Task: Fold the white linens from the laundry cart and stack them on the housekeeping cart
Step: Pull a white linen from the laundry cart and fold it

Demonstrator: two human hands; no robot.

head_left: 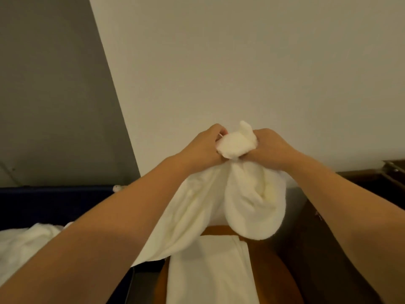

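- Hands: left hand and right hand both grip a bunched white towel.
- Towel hangs above a folded linen.
- Loose linens lie left of it.

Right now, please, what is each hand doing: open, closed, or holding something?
Left hand: closed, gripping the bunched top of the white towel.
Right hand: closed, gripping the same bunched top of the towel.

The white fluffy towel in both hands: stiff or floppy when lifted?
Probably floppy: the white fluffy towel droops in loose folds below the left hand and right hand. Likely not slippery: its nap looks rough.
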